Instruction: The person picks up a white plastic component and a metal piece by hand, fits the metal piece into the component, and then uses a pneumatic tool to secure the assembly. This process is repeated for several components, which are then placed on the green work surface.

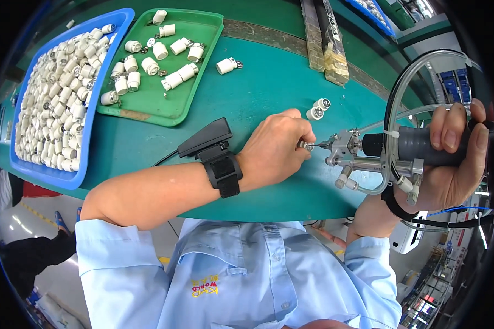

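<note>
My left hand is closed over the green table, its thumb and fingers pinching a small white lamp holder, mostly hidden by the fingers. Around the dark grip of a pneumatic screwdriver my right hand is wrapped. The tool lies sideways, and its bit points left at the metal end of the lamp holder; whether the two touch I cannot tell. Just beyond, two white lamp holders rest side by side on the table. Another lamp holder with a metal bracket lies farther left.
A blue tray heaped with white lamp holders stands at the left. Beside it, a green tray holds several more. Two taped bars lie at the back. Air hoses loop around the tool. A black device is strapped to my left wrist.
</note>
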### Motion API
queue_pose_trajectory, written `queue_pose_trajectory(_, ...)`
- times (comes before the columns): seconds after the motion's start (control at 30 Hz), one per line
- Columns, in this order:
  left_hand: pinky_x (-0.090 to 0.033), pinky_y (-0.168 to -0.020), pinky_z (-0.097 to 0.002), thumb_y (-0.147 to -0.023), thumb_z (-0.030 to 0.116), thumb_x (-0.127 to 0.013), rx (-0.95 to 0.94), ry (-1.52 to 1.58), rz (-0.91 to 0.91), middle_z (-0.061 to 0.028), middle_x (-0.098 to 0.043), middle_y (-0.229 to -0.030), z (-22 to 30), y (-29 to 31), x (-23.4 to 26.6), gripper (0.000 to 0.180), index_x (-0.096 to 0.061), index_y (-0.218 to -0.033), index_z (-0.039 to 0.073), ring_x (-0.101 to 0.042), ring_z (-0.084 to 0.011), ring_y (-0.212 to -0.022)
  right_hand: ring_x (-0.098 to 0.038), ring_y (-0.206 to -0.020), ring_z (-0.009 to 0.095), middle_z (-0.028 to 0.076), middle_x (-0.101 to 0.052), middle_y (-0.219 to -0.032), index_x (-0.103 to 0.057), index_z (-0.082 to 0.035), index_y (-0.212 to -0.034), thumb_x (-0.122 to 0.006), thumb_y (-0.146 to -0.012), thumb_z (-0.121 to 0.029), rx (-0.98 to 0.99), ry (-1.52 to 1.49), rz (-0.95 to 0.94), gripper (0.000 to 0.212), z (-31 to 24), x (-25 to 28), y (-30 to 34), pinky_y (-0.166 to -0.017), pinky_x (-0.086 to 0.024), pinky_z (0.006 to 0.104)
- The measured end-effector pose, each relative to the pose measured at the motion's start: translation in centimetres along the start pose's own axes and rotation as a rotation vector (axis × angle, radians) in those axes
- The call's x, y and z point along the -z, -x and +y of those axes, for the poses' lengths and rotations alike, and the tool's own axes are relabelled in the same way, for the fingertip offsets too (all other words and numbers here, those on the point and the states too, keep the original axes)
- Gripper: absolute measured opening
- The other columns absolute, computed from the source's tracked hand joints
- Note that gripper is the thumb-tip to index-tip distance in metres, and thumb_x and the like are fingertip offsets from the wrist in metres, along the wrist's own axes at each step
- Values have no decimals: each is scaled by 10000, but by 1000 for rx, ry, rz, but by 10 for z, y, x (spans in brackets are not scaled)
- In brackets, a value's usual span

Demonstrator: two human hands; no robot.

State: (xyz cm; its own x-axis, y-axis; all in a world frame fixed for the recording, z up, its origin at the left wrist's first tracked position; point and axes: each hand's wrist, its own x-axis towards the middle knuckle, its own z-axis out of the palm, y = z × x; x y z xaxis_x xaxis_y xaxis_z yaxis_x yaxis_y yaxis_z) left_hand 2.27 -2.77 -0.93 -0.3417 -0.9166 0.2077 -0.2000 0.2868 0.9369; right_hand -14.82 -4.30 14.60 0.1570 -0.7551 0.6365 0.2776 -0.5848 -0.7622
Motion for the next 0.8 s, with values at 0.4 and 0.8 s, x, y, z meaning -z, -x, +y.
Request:
queue_pose_trajectory(0.4, -520, -694, -393, -685, -60, -686, 7, -11, -16, -165, -620, -851, -2, -2, -1, 132, -667, -813, -34, -643, -314, -767, -360, -622, 100, 40, -409, -687, -470, 35, -1029, -508, -964, -140, -33, 36, 13, 190, 4, -4, 0, -579, -332, 222)
queue_pose_trajectory(0.8, -522, -703, -394, -690, -58, -674, -31, -2, -1, -163, -621, -856, 0, -1, 0, 135, -670, -822, -30, -641, -313, -780, -397, -583, 104, 67, -459, -721, -438, 88, -1117, -500, -941, -73, 17, -5, -174, 247, 9, -14, 4, -557, -359, 227)
